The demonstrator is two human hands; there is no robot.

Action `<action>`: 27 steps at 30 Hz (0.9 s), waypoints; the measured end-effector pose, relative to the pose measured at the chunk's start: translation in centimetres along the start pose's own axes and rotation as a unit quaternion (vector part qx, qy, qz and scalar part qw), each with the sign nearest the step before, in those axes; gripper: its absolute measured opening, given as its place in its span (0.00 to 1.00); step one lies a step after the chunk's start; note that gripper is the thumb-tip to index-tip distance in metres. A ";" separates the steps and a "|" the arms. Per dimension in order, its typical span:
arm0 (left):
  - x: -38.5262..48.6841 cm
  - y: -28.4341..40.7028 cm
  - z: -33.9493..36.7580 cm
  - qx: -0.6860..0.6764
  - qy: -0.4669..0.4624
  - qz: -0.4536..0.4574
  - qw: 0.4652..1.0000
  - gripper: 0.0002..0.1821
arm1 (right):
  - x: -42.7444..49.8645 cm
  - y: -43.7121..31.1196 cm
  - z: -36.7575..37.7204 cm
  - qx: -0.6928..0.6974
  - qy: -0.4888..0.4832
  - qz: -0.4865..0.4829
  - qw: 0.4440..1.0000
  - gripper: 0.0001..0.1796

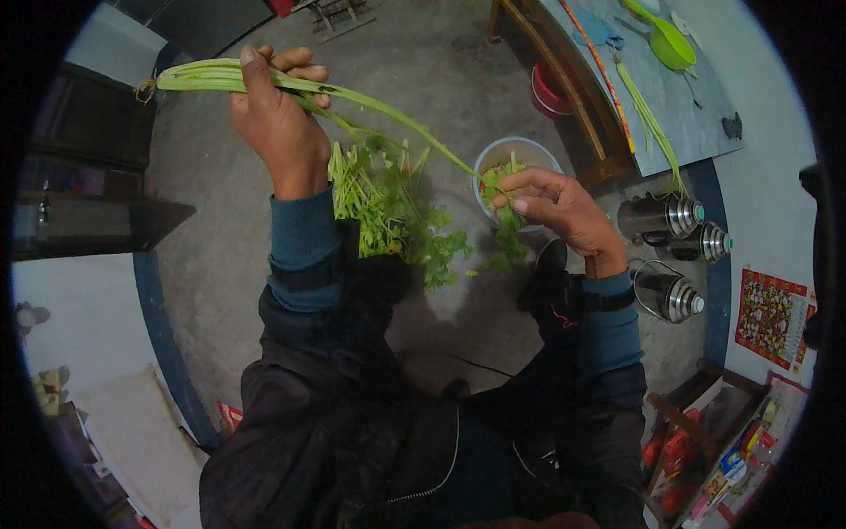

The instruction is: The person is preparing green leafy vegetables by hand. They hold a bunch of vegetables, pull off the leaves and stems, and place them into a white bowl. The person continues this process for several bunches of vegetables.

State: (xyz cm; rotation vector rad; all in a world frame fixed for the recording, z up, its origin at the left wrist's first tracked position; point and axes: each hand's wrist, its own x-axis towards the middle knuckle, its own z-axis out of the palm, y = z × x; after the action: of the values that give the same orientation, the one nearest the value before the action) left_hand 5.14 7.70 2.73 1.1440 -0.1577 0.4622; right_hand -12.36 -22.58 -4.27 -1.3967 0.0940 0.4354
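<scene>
My left hand (281, 119) grips a celery bunch (205, 76) by its pale green stalks, with the stringy root end pointing left. One long stalk bends away from the bunch down to the right. Its leafy end is pinched between the thumb and fingers of my right hand (562, 205). More leaves from the bunch hang below my left hand. On the floor between my arms lies a heap of celery (370, 205), partly covered by those leaves. Just behind my right hand stands a round plastic bucket (484, 153) with yellowish-green scraps inside.
Several metal vacuum flasks (651, 217) stand on the floor at right. A wooden-framed table (700, 132) at upper right bears a green ladle (671, 43) and long green stalks (651, 125). Beneath it sits a red bucket (550, 92). Dark cabinets (92, 125) line the left.
</scene>
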 end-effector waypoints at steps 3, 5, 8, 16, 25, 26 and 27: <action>-0.1 0.0 0.1 -0.001 -0.002 0.002 1.000 0.21 | 0.0 0.0 0.0 -0.026 0.004 -0.001 1.000 0.22; -0.1 0.0 0.2 0.001 -0.003 0.005 1.000 0.21 | 0.1 0.0 -0.3 -0.045 0.005 0.013 0.999 0.23; -0.2 0.1 0.3 0.005 -0.001 0.014 1.000 0.22 | 0.1 0.1 -0.6 -0.057 0.025 0.034 0.997 0.20; -0.4 0.1 0.5 -0.004 -0.016 0.012 1.000 0.21 | -0.2 -0.2 -0.4 -0.055 0.019 0.033 0.998 0.19; -0.6 0.3 1.0 -0.017 -0.012 0.010 1.000 0.20 | 0.3 0.4 -0.1 0.017 -0.009 0.038 0.999 0.15; -0.7 0.3 1.1 -0.015 -0.011 0.009 1.000 0.20 | 0.3 0.5 -0.1 0.007 -0.004 0.044 0.999 0.15; -0.7 0.3 1.1 -0.012 -0.010 0.008 1.000 0.20 | 0.3 0.5 0.0 0.003 -0.014 0.035 0.999 0.14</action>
State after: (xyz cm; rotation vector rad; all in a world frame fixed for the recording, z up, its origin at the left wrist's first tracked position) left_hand 4.50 6.67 3.20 1.1248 -0.1891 0.4634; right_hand -12.24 -22.48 -4.85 -1.3841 0.1202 0.5121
